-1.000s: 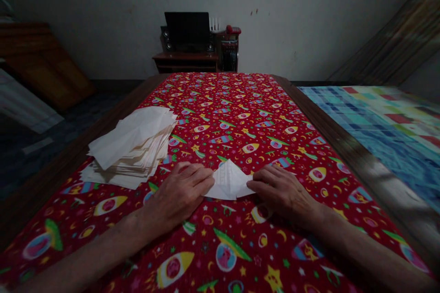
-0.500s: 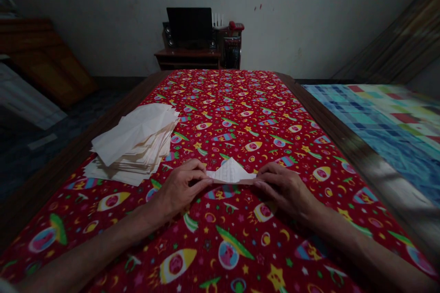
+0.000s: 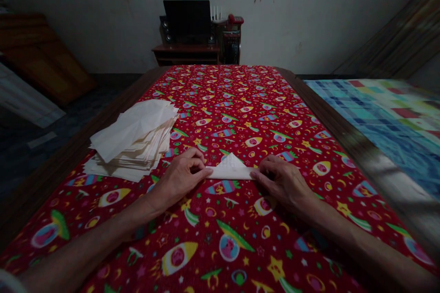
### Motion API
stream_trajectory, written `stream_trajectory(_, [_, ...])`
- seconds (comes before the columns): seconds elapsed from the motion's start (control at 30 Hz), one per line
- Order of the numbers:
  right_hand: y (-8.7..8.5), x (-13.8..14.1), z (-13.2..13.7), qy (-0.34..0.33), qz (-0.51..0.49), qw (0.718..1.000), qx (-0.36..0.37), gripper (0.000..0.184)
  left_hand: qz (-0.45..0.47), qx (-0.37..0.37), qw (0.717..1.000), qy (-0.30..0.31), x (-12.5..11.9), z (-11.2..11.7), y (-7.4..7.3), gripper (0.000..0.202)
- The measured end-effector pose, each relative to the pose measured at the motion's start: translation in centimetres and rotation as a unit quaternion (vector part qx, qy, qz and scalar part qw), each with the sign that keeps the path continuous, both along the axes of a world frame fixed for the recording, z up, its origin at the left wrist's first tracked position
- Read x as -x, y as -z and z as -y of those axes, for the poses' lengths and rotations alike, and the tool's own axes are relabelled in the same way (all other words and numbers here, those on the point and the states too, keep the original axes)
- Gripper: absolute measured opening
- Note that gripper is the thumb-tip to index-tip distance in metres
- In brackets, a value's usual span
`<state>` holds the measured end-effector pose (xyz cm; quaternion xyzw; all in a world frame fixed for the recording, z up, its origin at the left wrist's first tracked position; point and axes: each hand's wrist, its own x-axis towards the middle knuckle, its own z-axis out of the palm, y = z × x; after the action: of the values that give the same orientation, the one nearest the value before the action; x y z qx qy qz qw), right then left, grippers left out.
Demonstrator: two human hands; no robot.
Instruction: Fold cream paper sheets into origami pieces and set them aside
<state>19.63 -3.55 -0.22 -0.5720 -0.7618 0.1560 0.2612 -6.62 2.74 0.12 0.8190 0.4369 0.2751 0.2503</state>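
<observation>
A small piece of folded white paper (image 3: 229,172) lies on the red patterned cloth (image 3: 220,210) in front of me. Its near side is a plain flat band, and a triangular tip with faint lines on it points away from me behind the band. My left hand (image 3: 185,171) pinches the band's left end between thumb and fingers. At the right end my right hand (image 3: 280,178) pinches it the same way. Beyond my left forearm sits a loose stack of white paper sheets (image 3: 134,139), its edges uneven and some sheets creased.
Dark wood edges of the table (image 3: 316,114) show on both sides of the cloth. A monitor (image 3: 187,20) with speakers stands on a small desk by the far wall, a red telephone (image 3: 235,19) to its right. A checked bedspread (image 3: 371,119) lies at right, a wooden cabinet (image 3: 51,59) at left.
The near edge of the paper has been turned up into a wide flat band that covers the lower part of the triangle. Both hands keep hold of the ends. The view has tilted slightly.
</observation>
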Motion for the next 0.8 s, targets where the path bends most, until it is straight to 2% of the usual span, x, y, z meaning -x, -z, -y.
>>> stream_trajectory(0.23, [0.4, -0.1, -0.2, -0.018, 0.051, 0.997, -0.05, 0.03, -0.031, -0.059, 0.998, 0.021, 0.1, -0.5, 0.0, 0.024])
stream_trajectory(0.33, [0.4, -0.1, -0.1, -0.013, 0.048, 0.998, -0.048, 0.03, -0.048, -0.17, 0.984, -0.024, 0.4, 0.1, -0.9, 0.015])
stream_trajectory(0.4, [0.3, -0.1, -0.1, -0.017, 0.044, 0.998, -0.044, 0.031, -0.066, -0.278, 0.957, -0.043, 0.5, 1.1, -1.9, 0.011])
stream_trajectory(0.47, [0.3, -0.1, -0.1, -0.021, 0.042, 0.998, -0.05, 0.031, -0.093, -0.359, 0.929, 0.02, 0.2, 2.4, -2.9, 0.027])
stream_trajectory(0.5, [0.4, -0.2, -0.1, -0.024, 0.042, 0.997, -0.055, 0.031, -0.105, -0.38, 0.915, 0.082, -0.1, 3.1, -3.2, 0.034])
stream_trajectory(0.57, [0.4, -0.2, -0.1, -0.026, 0.046, 0.997, -0.064, 0.032, -0.155, -0.373, 0.892, 0.201, -0.9, 4.1, -3.3, 0.039])
stream_trajectory(0.6, [0.5, -0.2, -0.2, -0.024, 0.048, 0.996, -0.068, 0.033, -0.178, -0.358, 0.888, 0.227, -1.2, 4.4, -3.0, 0.038])
stream_trajectory(0.8, [0.6, -0.1, -0.1, -0.018, 0.053, 0.997, -0.055, 0.034, -0.253, -0.239, 0.914, 0.21, -2.0, 3.8, -0.2, 0.051])
